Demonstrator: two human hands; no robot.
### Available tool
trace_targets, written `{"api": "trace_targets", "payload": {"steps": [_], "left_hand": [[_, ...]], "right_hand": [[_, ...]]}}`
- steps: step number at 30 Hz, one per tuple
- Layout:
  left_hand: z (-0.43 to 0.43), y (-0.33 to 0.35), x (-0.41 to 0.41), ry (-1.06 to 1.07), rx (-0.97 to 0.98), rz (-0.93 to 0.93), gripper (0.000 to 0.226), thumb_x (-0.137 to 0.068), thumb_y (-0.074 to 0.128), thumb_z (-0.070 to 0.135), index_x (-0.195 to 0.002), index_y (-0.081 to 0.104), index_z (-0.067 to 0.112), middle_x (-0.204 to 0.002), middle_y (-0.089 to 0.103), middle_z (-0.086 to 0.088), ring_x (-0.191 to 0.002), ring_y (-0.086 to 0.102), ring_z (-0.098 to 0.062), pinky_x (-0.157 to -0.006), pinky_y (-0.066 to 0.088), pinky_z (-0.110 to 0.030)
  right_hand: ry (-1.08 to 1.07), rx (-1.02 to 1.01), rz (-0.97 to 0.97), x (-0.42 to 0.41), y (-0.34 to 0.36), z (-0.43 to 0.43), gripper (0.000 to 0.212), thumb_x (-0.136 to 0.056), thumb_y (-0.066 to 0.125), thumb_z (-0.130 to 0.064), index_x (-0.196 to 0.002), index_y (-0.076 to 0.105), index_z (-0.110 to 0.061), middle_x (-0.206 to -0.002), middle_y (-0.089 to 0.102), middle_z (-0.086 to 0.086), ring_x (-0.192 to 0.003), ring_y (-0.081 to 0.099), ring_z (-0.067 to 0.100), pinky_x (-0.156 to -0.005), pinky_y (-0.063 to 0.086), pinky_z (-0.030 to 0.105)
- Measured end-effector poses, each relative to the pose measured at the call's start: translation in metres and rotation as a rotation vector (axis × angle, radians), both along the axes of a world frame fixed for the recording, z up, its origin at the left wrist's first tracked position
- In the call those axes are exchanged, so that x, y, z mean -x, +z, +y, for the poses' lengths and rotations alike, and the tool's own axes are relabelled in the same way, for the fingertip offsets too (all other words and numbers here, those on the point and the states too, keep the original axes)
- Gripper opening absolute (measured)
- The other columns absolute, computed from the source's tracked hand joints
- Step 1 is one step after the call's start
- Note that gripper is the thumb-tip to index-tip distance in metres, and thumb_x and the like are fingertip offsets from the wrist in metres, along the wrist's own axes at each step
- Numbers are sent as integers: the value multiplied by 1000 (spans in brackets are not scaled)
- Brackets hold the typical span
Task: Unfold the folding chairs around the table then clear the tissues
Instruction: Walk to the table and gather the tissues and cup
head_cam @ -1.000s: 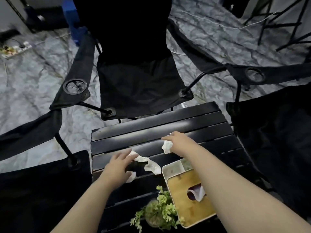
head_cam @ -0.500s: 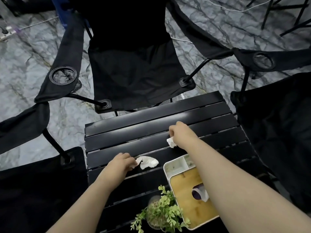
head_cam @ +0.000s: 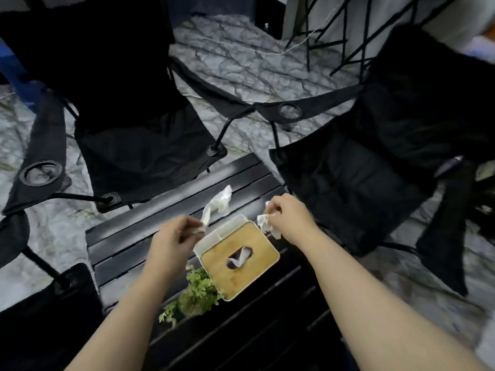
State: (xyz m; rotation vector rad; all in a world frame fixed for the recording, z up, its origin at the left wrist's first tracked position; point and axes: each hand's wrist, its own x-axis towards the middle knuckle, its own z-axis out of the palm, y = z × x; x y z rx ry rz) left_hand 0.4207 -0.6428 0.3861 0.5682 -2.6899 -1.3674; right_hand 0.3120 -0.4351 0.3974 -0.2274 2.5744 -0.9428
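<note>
My left hand (head_cam: 175, 238) pinches a long white tissue (head_cam: 217, 204) that hangs lifted above the black slatted table (head_cam: 128, 236). My right hand (head_cam: 290, 216) is closed on a crumpled white tissue (head_cam: 265, 223) beside the tissue box. The tissue box (head_cam: 238, 255), white with a wooden lid and a tissue poking from its slot, sits on the table between my hands. Black folding chairs stand unfolded around the table: one behind it (head_cam: 134, 129), one to the right (head_cam: 375, 170), one at the lower left (head_cam: 40, 317).
A small green potted plant (head_cam: 197, 293) stands on the table just in front of the tissue box. Chair armrests with cup holders (head_cam: 41, 172) (head_cam: 289, 111) reach toward the table. Black metal stand legs (head_cam: 334, 36) and a white cable lie on the marbled floor behind.
Both hands have lifted off the table with their tissues, the left one's now dangling in the air. The view has swung to the right, bringing the right chair into sight.
</note>
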Motion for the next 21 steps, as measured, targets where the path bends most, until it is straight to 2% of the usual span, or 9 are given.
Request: {"api": "trace_targets", "payload": {"steps": [3, 5, 6, 9, 12, 15, 18, 20, 21], "left_hand": [[64, 21, -19, -90, 7, -30, 12, -79, 69, 15, -84, 59, 19, -82, 65, 9, -76, 60, -2, -58, 40, -11], [107, 26, -37, -187, 18, -58, 15, -79, 70, 19, -84, 56, 16, -81, 63, 9, -76, 56, -8, -61, 40, -15], [129, 25, -48, -250, 21, -75, 16, -78, 70, 19, -83, 55, 17, -81, 63, 9, -75, 54, -5, -63, 40, -18], [190, 7, -85, -446, 14, -197, 15, -78, 69, 19, -79, 54, 19, -71, 61, 10, -68, 54, 4, -60, 39, -13], [235, -28, -117, -550, -2, -337, 20, -80, 67, 21, -72, 49, 22, -72, 61, 4, -70, 57, -6, -58, 39, -18], [269, -66, -136, -587, -15, -447, 27, -81, 66, 21, -66, 44, 26, -66, 58, 6, -64, 52, -6, -55, 37, -16], [298, -98, -147, -630, 0, -564, 20, -83, 63, 21, -70, 47, 23, -68, 57, 5, -63, 51, -6, -53, 37, -17], [314, -117, -147, -708, 61, -628, 9, -85, 59, 27, -80, 52, 23, -78, 59, 4, -68, 54, -8, -55, 38, -20], [322, -123, -145, -740, 104, -673, 11, -85, 58, 31, -91, 56, 23, -90, 61, 2, -76, 56, -12, -59, 40, -23]], "right_hand": [[-178, 78, -68, -52, 4, 72, 9, -80, 55, -6, -80, 62, -10, -99, 53, 3, -87, 55, 21, -64, 41, 27], [-317, 130, -127, -95, -6, 120, 9, -78, 55, -6, -81, 64, -9, -99, 56, 4, -87, 58, 21, -65, 44, 26], [-386, 145, -161, -118, -14, 143, 9, -78, 56, -6, -80, 64, -10, -96, 57, 4, -82, 59, 21, -64, 47, 27], [-598, 246, -294, -186, -47, 200, 10, -79, 58, -3, -73, 61, -11, -81, 58, 6, -66, 56, 18, -65, 55, 38], [-744, 322, -402, -241, -79, 239, 14, -85, 55, -2, -73, 57, -9, -71, 55, 3, -61, 54, 16, -69, 57, 44], [-850, 329, -453, -282, -111, 263, 17, -83, 54, 2, -71, 56, -10, -72, 58, 7, -64, 56, 19, -68, 57, 43], [-921, 294, -480, -314, -145, 278, 27, -79, 57, -1, -64, 55, -23, -74, 59, 6, -71, 59, 25, -72, 57, 53], [-960, 321, -509, -330, -163, 285, 26, -81, 61, -6, -72, 58, -31, -81, 60, -2, -82, 60, 24, -79, 56, 50], [-983, 351, -554, -337, -169, 288, 21, -83, 62, -9, -84, 62, -30, -88, 59, -5, -88, 60, 22, -81, 56, 46]]}}
